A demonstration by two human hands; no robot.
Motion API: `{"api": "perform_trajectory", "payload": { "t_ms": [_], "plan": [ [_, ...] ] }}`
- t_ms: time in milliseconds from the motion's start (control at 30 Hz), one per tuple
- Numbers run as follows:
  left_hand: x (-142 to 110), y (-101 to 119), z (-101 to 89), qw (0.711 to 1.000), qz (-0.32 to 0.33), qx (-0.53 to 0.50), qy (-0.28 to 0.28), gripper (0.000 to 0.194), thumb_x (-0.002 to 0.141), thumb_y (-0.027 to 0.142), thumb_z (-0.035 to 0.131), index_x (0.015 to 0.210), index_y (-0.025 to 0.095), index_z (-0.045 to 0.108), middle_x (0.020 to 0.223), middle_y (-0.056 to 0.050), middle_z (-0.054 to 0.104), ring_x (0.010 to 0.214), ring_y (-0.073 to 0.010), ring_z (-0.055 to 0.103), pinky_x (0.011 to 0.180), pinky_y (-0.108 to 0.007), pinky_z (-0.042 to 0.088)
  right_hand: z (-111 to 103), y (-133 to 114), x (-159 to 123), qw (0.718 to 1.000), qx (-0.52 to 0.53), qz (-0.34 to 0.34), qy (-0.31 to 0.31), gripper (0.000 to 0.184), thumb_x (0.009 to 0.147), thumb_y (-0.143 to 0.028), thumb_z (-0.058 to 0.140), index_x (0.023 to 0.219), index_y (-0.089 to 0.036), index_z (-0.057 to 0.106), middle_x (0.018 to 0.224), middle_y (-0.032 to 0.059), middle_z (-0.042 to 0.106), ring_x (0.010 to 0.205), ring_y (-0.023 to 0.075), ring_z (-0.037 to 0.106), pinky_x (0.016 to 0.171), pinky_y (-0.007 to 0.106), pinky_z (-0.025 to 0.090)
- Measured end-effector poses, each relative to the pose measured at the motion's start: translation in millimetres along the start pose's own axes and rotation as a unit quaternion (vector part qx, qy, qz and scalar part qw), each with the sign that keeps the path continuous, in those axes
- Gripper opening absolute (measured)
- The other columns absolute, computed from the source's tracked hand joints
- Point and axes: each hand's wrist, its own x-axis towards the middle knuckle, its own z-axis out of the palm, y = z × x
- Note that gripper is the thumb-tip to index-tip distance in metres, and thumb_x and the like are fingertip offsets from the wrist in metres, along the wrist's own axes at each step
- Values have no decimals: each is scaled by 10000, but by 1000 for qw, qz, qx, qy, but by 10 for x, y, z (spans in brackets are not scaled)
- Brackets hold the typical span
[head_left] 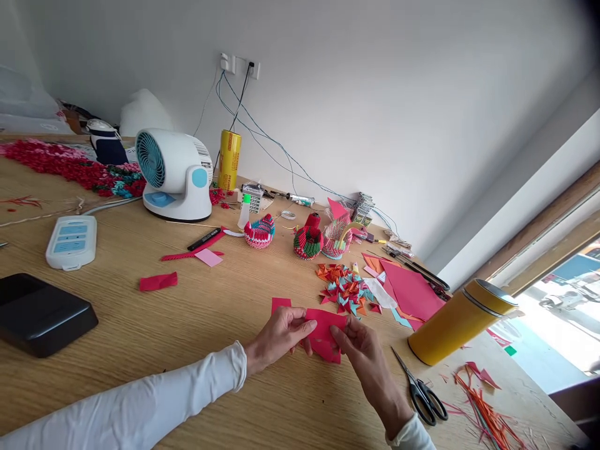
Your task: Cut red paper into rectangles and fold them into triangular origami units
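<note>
A small red paper rectangle (pixel 322 322) is stretched between my two hands, just above the wooden table. My left hand (pixel 285 330) pinches its left end between thumb and fingers. At the right end, my right hand (pixel 360 342) grips it with the thumb on top. More red paper (pixel 280 304) shows behind my left fingers, and another red piece (pixel 328 352) lies below the held one, partly hidden by it. Black-handled scissors (pixel 420 390) rest on the table to the right of my right hand.
Folded paper pieces (pixel 344 287) are heaped beyond my hands, near red sheets (pixel 410 289). A yellow bottle (pixel 462 322) stands at right beside orange paper strips (pixel 487 409). Woven paper figures (pixel 308 237), a white fan (pixel 175 172), a power strip (pixel 72 242) and a black box (pixel 44 314) occupy the back and left.
</note>
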Motion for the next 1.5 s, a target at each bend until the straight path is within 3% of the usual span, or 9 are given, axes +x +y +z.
{"api": "perform_trajectory", "payload": {
  "t_ms": [233,500,767,933,1167,1267,1333,1400,1500],
  "plan": [
    [-13,18,-3,996,-1,-89,-12,383,808,385,650,1029,74,682,697,-102,730,647,-188,702,445,-183,376,34,12,-41,994,104,30,32,205,788,-371,736,840,-182,676,673,-8,604,585,109,506,552,211,395],
    [-15,-7,6,989,-13,-150,-1,228,728,294,690,841,96,690,750,-96,733,684,-218,724,424,-183,417,74,-36,-52,981,179,50,55,156,710,-291,779,731,-187,664,640,-32,560,545,88,476,518,192,363],
    [-19,-40,-14,976,-35,-215,-21,188,715,274,591,753,102,658,659,-79,699,636,-206,708,455,-197,444,4,38,-51,998,54,-10,21,175,808,-339,699,743,-187,641,653,-27,538,615,110,466,574,205,361],
    [-25,-8,5,985,-51,-163,-11,274,736,364,716,794,102,660,684,-74,709,635,-164,681,469,-185,446,-50,50,-56,999,-11,-48,-12,173,862,-342,641,767,-198,639,673,-17,556,629,122,475,583,217,370],
    [-3,-18,0,971,-90,-223,-1,294,715,351,782,811,98,668,665,-50,701,593,-104,642,466,-152,433,-77,-54,-108,997,-35,-36,-53,172,891,-272,578,1044,-225,642,897,36,627,822,177,578,716,265,461],
    [-7,-36,4,958,-114,-261,-21,315,762,376,737,861,83,677,763,-81,710,682,-115,669,493,-141,454,-49,-47,-84,993,-67,-90,-31,170,847,-293,659,997,-212,664,987,65,621,880,197,591,738,283,481],
    [-17,-29,11,952,-121,-277,-39,353,792,425,694,894,88,672,797,-75,692,698,-115,662,499,-148,467,-28,-22,-61,992,-69,-103,7,147,835,-320,681,914,-197,682,904,57,629,796,177,590,701,272,485],
    [-20,-1,14,962,-105,-246,-53,370,781,440,702,952,115,657,734,-17,641,587,-86,596,464,-159,457,-13,-4,-49,994,-52,-88,36,179,833,-360,683,857,-183,685,778,36,625,673,150,564,613,252,472],
    [-1,64,10,995,-37,-92,-33,465,683,395,797,1049,154,642,723,19,609,540,-82,526,399,-160,410,2,-18,-52,995,-21,-71,60,228,822,-395,695,826,-168,686,697,27,626,621,144,551,572,247,464]
  ]
}}
